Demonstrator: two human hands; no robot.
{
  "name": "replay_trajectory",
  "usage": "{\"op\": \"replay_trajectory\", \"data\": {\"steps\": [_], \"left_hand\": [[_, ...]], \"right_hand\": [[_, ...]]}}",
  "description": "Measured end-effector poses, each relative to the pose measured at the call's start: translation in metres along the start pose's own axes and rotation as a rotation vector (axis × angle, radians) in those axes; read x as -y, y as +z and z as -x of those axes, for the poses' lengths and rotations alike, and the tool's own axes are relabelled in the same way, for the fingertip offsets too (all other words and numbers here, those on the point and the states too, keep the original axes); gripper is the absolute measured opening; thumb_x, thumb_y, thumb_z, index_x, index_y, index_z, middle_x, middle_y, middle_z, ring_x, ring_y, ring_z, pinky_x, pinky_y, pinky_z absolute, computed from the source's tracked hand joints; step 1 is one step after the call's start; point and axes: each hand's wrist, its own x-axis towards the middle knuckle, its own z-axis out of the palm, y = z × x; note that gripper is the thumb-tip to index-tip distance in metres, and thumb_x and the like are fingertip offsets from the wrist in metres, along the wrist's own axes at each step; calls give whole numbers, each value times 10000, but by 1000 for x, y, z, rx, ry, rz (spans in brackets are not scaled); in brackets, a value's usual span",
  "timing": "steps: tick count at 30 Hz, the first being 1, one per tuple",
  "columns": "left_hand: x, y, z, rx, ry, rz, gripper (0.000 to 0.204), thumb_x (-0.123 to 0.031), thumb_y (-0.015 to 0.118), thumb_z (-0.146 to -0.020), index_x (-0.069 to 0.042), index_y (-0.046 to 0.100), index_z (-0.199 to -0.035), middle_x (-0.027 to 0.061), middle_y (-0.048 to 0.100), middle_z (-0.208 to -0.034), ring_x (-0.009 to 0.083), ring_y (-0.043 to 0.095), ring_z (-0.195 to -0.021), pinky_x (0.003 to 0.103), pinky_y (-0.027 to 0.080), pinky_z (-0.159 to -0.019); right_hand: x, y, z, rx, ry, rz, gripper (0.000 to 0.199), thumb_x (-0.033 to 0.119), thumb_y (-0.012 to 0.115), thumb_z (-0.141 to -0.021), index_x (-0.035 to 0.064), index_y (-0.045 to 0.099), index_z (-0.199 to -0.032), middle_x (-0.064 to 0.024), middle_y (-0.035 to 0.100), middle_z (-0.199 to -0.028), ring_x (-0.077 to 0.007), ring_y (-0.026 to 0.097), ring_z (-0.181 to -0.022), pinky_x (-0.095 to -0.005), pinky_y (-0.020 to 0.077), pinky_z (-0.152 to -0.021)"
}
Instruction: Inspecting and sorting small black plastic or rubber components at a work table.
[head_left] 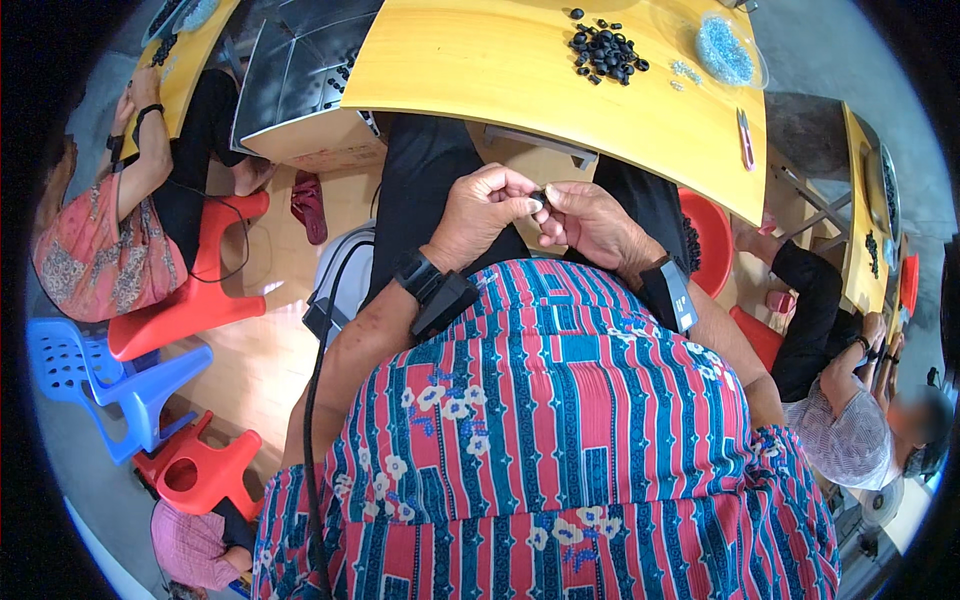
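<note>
Both my hands meet above my lap, just short of the yellow table's near edge. Between the fingertips sits a small black part [539, 198], mostly covered by the fingers, so its exact shape is hidden. My left hand [487, 208] pinches it with thumb and forefinger. From the other side my right hand [592, 222] grips the same piece, its fingers curled. On the table [480, 60] ahead lies a pile of small black round caps [606, 52]. A clear dish of tiny pale blue pieces [724, 50] stands to the right of the pile.
Red-handled snips [746, 140] lie near the table's right edge. An open metal-lined box [290, 75] adjoins its left side. A red basin [712, 240] with black parts is by my right leg. Co-workers sit left and right; red stools [190, 280] and a blue chair [120, 380] stand left.
</note>
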Motion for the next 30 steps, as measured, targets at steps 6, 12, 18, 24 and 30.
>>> {"op": "replay_trajectory", "data": {"steps": [6, 12, 18, 24, 30], "left_hand": [[8, -2, -2, -8, 12, -46, 149, 3, 653, -795, 12, 616, -939, 30, 584, -884, 90, 580, -822, 221, 477, -767], [2, -2, -2, 28, -45, -36, 300, -58, 660, -806, 12, 598, -1091, 7, 576, -896, 59, 553, -805, 197, 470, -724], [-2, 3, 1, 116, -230, 118, 390, -179, 610, -876, 25, 529, -1199, 30, 597, -1005, 60, 557, -859, 189, 469, -737], [-12, 3, 2, 177, -232, 66, 374, -198, 569, -902, 30, 526, -1196, 27, 599, -972, 57, 556, -831, 188, 464, -725], [-7, 4, 2, 170, -247, 109, 349, -173, 556, -905, 28, 531, -1190, 12, 593, -950, 46, 537, -805, 188, 458, -716]], "right_hand": [[-1, -1, 0, 3, 0, -20, 237, 235, 484, -950, 4, 531, -921, -8, 498, -776, -88, 457, -631, -314, 485, -685], [-2, 1, 1, -87, 15, 39, 201, 201, 451, -959, 19, 533, -941, 13, 465, -756, -80, 422, -635, -288, 474, -691], [-1, 6, 0, -91, -93, 313, 216, 180, 422, -955, 13, 547, -1009, -24, 579, -852, -90, 536, -755, -231, 456, -692], [1, 9, 3, -83, -132, 539, 238, 195, 464, -943, 1, 547, -1053, -41, 596, -921, -98, 570, -844, -240, 466, -741], [-6, 7, 0, -132, -197, 542, 209, 152, 459, -931, 0, 558, -1035, -39, 614, -877, -112, 578, -799, -245, 471, -708]]}}
